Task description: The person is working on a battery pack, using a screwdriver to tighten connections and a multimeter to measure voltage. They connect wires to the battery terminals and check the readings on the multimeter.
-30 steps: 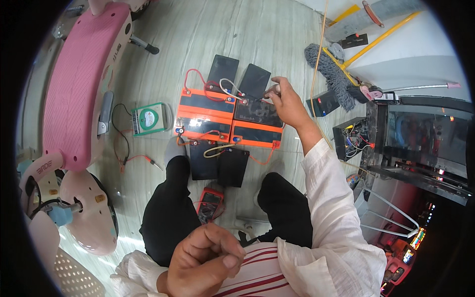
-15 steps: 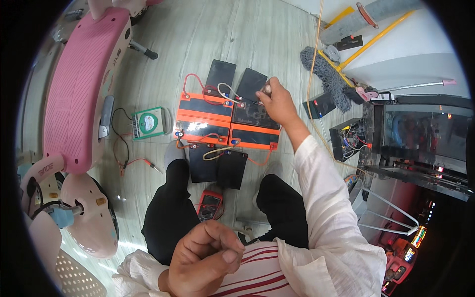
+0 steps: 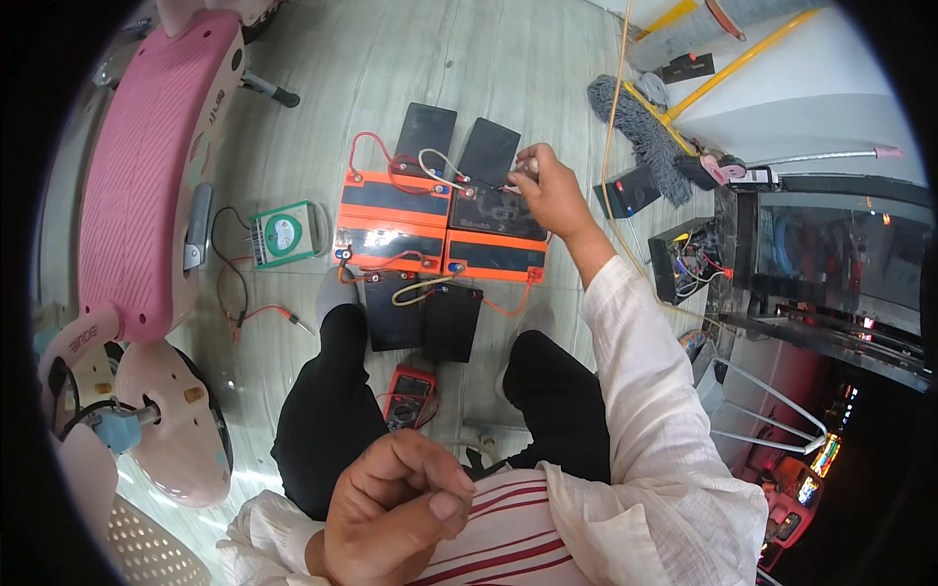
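My right hand [image 3: 554, 192] is closed round a pale rounded object [image 3: 529, 167], of which just one end shows. It is over the right end of a black-topped battery [image 3: 496, 211], beside a black battery [image 3: 490, 149] behind it. Joined to these by cables are orange-and-black batteries [image 3: 394, 198] and more black batteries [image 3: 395, 317]. A white cable [image 3: 439, 151] and a red cable [image 3: 368, 137] loop over the far side. Near my torso, my left hand [image 3: 396, 508] is curled with thumb and forefinger close together; whatever is inside the fingers is hidden.
A red multimeter [image 3: 409, 398] lies between my legs. To the left are a green-edged meter [image 3: 284, 235] with leads and a pink scooter [image 3: 161, 176]. On the right are a grey mop [image 3: 640, 137], a loose black battery [image 3: 630, 191] and an open box of wires [image 3: 684, 259].
The batteries and floor have shifted slightly up and left in view. My right hand stays at the same battery with its fingers turned a little. My left hand is nearly unchanged.
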Demonstrator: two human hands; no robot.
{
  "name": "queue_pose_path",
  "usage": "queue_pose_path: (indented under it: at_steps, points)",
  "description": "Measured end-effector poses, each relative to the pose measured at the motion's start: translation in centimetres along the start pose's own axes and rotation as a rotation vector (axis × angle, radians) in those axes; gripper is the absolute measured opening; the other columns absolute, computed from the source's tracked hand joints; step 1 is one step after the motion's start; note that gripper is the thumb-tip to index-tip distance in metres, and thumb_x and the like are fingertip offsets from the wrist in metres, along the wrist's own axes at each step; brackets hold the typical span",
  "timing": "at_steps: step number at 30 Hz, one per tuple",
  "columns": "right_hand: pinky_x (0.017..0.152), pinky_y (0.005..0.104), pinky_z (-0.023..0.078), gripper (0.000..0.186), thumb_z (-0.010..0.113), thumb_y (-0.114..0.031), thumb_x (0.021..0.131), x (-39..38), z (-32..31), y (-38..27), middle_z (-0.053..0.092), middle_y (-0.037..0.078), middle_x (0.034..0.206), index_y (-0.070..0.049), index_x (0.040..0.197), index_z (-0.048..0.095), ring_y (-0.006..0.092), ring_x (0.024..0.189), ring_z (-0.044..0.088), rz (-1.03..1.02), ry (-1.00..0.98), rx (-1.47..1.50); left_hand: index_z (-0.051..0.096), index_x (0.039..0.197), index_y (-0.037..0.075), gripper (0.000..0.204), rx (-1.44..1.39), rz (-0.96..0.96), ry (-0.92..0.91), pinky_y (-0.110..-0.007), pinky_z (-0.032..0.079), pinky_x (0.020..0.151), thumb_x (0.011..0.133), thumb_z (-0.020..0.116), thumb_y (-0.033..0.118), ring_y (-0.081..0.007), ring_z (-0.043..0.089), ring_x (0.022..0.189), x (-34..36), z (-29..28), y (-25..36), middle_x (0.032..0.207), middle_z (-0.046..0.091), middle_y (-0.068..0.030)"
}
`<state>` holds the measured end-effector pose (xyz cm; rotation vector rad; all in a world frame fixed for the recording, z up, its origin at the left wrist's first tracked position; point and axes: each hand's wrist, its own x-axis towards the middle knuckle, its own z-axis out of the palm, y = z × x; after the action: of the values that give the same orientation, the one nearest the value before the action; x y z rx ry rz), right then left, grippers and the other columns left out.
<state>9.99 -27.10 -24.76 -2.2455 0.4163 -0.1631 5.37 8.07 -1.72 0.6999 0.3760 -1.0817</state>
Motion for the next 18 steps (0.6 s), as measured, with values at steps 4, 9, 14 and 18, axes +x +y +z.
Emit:
queue_pose_path:
  at_steps: [4, 9, 14, 18]
  points:
    - [0.073, 0.0397, 0.053, 0.029, 0.07, -0.012, 0.089, 0.0, 1.1, 0.0, 0.07, 0.019, 0.089, 0.002, 0.108, 0.053, 0.0369, 0.086, 0.069, 0.035, 0.103, -0.021, 0.055, 0.097, 0.001, 0.013, -0.009, -0.003, -0.009, -0.028, 0.033, 0.05, 0.087, 0.063, 0.002, -0.0112, 0.047, 0.056, -0.3, 0.1, -0.3, 0.072, 0.057, -0.0079]
    - [0.071, 0.0407, 0.053, 0.03, 0.071, -0.013, 0.088, -0.5, 1.9, -0.2, 0.069, 0.019, 0.086, 0.001, 0.107, 0.053, 0.0386, 0.082, 0.068, 0.061, 0.239, -0.061, 0.056, 0.098, 0.0, 0.013, -0.019, -0.005, -0.025, -0.028, 0.034, 0.052, 0.087, 0.062, 0.001, -0.0111, 0.047, 0.057, -0.2, 0.3, -0.5, 0.074, 0.057, -0.008]
    - [0.072, 0.0413, 0.053, 0.03, 0.07, -0.013, 0.088, -0.6, 2.4, -0.4, 0.068, 0.018, 0.083, 0.001, 0.107, 0.052, 0.0389, 0.082, 0.067, 0.112, 0.311, -0.063, 0.056, 0.1, 0.0, 0.013, -0.015, -0.002, -0.043, -0.027, 0.035, 0.053, 0.088, 0.061, 0.0, -0.011, 0.048, 0.058, -0.3, 0.3, -0.2, 0.075, 0.058, -0.0081]
    - [0.077, 0.0412, 0.052, 0.03, 0.068, -0.014, 0.09, -0.7, 0.5, 0.0, 0.067, 0.018, 0.087, 0.0, 0.109, 0.05, 0.0373, 0.084, 0.067, 0.025, 0.092, -0.01, 0.056, 0.101, -0.001, 0.013, -0.029, -0.01, -0.06, -0.027, 0.036, 0.055, 0.088, 0.06, -0.001, -0.0109, 0.049, 0.059, -0.5, -0.1, -0.1, 0.076, 0.058, -0.0082]
